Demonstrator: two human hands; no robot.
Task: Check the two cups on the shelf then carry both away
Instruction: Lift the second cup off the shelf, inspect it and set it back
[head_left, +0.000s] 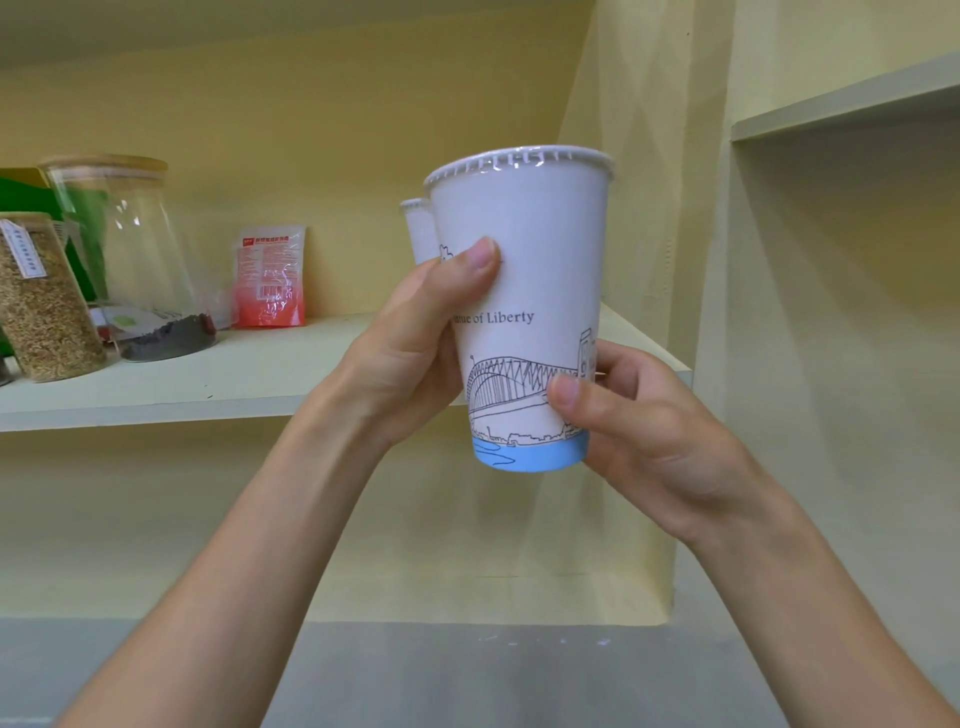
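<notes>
A tall white paper cup (535, 291) with a sealed film lid, a line drawing of a bridge and a blue base is held upright in front of the shelf (234, 379). My left hand (421, 338) grips its left side, thumb on the front. My right hand (644, 431) holds its lower right side near the blue base. A second white cup (418, 231) stands on the shelf behind the first, mostly hidden by it and by my left hand.
On the shelf's left stand a glass jar of grain (41, 301), a large glass jar (140, 260) with dark contents at its bottom, and a red-and-white packet (270, 278) leaning on the back wall. Another shelf (841, 104) sits upper right. A grey surface (467, 675) lies below.
</notes>
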